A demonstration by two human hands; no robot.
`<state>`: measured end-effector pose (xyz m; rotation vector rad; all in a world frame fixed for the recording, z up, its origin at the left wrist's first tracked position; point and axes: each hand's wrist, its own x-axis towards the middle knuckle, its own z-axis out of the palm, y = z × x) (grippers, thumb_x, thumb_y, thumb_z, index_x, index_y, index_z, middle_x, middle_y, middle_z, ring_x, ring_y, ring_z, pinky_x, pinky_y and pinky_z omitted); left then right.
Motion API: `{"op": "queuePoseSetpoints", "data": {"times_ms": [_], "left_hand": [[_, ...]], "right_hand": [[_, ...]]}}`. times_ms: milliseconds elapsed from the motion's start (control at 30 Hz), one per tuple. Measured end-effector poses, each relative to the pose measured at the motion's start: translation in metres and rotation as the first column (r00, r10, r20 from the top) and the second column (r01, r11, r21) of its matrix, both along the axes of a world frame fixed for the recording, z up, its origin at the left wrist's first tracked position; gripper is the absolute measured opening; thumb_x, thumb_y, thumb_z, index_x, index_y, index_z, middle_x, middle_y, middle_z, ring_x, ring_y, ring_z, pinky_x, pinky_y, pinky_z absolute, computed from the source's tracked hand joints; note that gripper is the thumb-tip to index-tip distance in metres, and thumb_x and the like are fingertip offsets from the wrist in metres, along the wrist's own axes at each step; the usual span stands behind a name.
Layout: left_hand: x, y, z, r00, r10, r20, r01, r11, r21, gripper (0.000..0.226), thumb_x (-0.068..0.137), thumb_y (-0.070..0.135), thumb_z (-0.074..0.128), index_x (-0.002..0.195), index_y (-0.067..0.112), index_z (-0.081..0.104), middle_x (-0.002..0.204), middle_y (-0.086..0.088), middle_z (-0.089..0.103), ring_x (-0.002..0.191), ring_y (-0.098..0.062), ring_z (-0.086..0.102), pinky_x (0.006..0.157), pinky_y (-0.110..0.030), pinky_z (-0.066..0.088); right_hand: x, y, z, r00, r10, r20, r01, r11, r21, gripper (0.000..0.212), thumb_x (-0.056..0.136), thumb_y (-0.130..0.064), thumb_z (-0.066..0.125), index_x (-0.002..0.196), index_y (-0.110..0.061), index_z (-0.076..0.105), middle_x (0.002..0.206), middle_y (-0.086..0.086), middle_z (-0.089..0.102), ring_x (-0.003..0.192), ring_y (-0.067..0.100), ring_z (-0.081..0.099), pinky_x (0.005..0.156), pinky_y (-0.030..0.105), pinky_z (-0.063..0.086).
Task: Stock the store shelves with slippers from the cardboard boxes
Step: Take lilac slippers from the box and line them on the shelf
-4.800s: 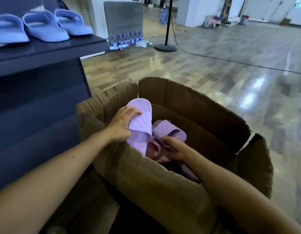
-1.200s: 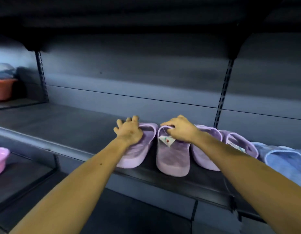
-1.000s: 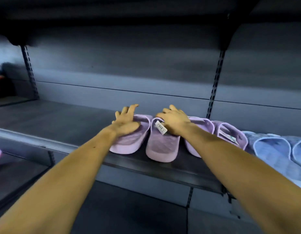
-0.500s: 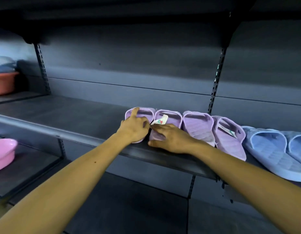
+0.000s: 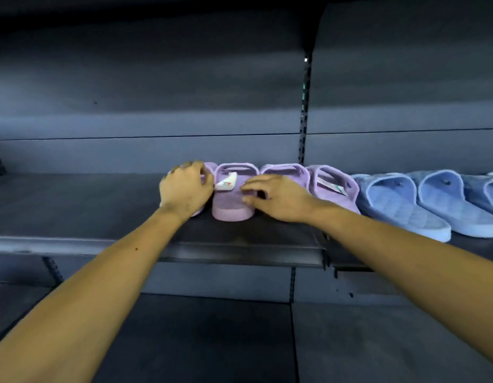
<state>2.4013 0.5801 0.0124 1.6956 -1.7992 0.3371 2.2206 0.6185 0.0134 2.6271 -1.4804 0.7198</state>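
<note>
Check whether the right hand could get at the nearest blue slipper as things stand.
Probably yes. The right hand sits at the purple slippers, and the blue slipper lies uncovered just right of them, with nothing above it.

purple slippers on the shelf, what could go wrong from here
1. The left hand covers most of the leftmost purple slipper; a hard nudge could skew it out of the row.
2. The loose tag on the second slipper sits between both hands and could snag or tear if the right hand shifts that slipper.
</note>
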Motion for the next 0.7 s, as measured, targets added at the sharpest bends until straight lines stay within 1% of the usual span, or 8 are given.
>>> {"op": "queuePoseSetpoints", "data": {"times_ms": [67, 133, 233, 333, 400, 467, 567, 700], "left_hand": [[-0.023, 0.004, 0.006, 0.996, -0.090, -0.014, 0.088, 0.992, -0.085, 0.027, 0.090, 0.024, 0.047, 0.112, 0.009, 0.056, 0.119, -0.014, 0.056, 0.108, -0.037, 0.051, 0.085, -0.042, 0.042], [-0.064, 0.009, 0.014, 0.970, -0.240, -0.024, 0.236, 0.966, -0.109, 0.030, 0.090, 0.026, 0.047, 0.116, 0.013, 0.054, 0.123, -0.010, 0.054, 0.112, -0.035, 0.050, 0.090, -0.042, 0.041], [-0.138, 0.017, 0.016, 0.929, -0.366, 0.052, 0.357, 0.926, 0.124, 0.032, 0.092, 0.036, 0.042, 0.114, 0.018, 0.057, 0.125, -0.010, 0.057, 0.117, -0.033, 0.051, 0.102, -0.043, 0.034], [-0.190, 0.021, 0.008, 0.871, -0.319, 0.372, 0.181, 0.915, 0.361, 0.041, 0.091, 0.036, 0.045, 0.122, 0.013, 0.058, 0.129, -0.013, 0.057, 0.117, -0.031, 0.055, 0.099, -0.040, 0.044], [-0.216, 0.028, 0.018, 0.821, -0.222, 0.526, 0.034, 0.939, 0.343, 0.040, 0.091, 0.031, 0.047, 0.126, 0.014, 0.056, 0.132, -0.009, 0.055, 0.118, -0.028, 0.054, 0.094, -0.038, 0.048], [-0.247, 0.042, 0.030, 0.739, -0.208, 0.641, 0.030, 0.960, 0.278, 0.037, 0.091, 0.029, 0.046, 0.125, 0.018, 0.056, 0.130, -0.005, 0.056, 0.117, -0.027, 0.055, 0.092, -0.039, 0.048], [-0.306, 0.071, 0.032, 0.702, -0.322, 0.635, 0.286, 0.944, 0.163, 0.032, 0.094, 0.026, 0.043, 0.123, 0.018, 0.055, 0.127, -0.008, 0.058, 0.117, -0.029, 0.055, 0.089, -0.033, 0.044], [-0.386, 0.123, 0.014, 0.609, -0.593, 0.527, 0.575, 0.787, 0.222, 0.034, 0.094, 0.031, 0.040, 0.122, 0.022, 0.055, 0.127, -0.010, 0.057, 0.116, -0.031, 0.053, 0.083, -0.032, 0.040]], "right_hand": [[-0.028, 0.006, 0.004, 1.000, -0.021, -0.009, 0.020, 0.995, -0.096, 0.030, 0.089, -0.022, 0.053, 0.104, -0.002, 0.069, 0.112, 0.015, 0.067, 0.106, 0.028, 0.062, 0.097, 0.027, 0.039], [-0.065, 0.017, 0.009, 0.995, -0.095, 0.008, 0.096, 0.989, -0.114, 0.026, 0.085, -0.012, 0.058, 0.107, 0.000, 0.068, 0.114, 0.016, 0.067, 0.107, 0.029, 0.062, 0.096, 0.023, 0.035], [-0.127, 0.048, 0.013, 0.965, -0.259, 0.051, 0.263, 0.960, -0.099, 0.031, 0.088, -0.015, 0.057, 0.116, -0.004, 0.064, 0.122, 0.013, 0.062, 0.116, 0.027, 0.057, 0.099, 0.023, 0.032], [-0.196, 0.093, 0.009, 0.906, -0.423, 0.026, 0.424, 0.903, -0.064, 0.029, 0.092, -0.011, 0.054, 0.119, -0.007, 0.062, 0.125, 0.011, 0.061, 0.119, 0.025, 0.053, 0.098, 0.021, 0.030], [-0.239, 0.125, 0.002, 0.841, -0.539, 0.037, 0.540, 0.841, -0.015, 0.030, 0.092, -0.011, 0.052, 0.120, -0.009, 0.062, 0.128, 0.009, 0.059, 0.121, 0.024, 0.051, 0.096, 0.020, 0.028], [-0.274, 0.153, -0.005, 0.769, -0.638, 0.045, 0.636, 0.770, 0.048, 0.029, 0.092, -0.013, 0.051, 0.119, -0.010, 0.063, 0.127, 0.010, 0.059, 0.119, 0.027, 0.051, 0.096, 0.024, 0.032], [-0.310, 0.173, -0.013, 0.717, -0.697, 0.027, 0.692, 0.716, 0.093, 0.029, 0.092, -0.013, 0.050, 0.118, -0.010, 0.063, 0.127, 0.010, 0.060, 0.119, 0.028, 0.051, 0.096, 0.025, 0.033], [-0.348, 0.192, -0.026, 0.689, -0.717, 0.106, 0.710, 0.697, 0.096, 0.031, 0.093, -0.017, 0.050, 0.122, -0.015, 0.061, 0.132, 0.006, 0.056, 0.125, 0.021, 0.047, 0.100, 0.023, 0.030]]}}
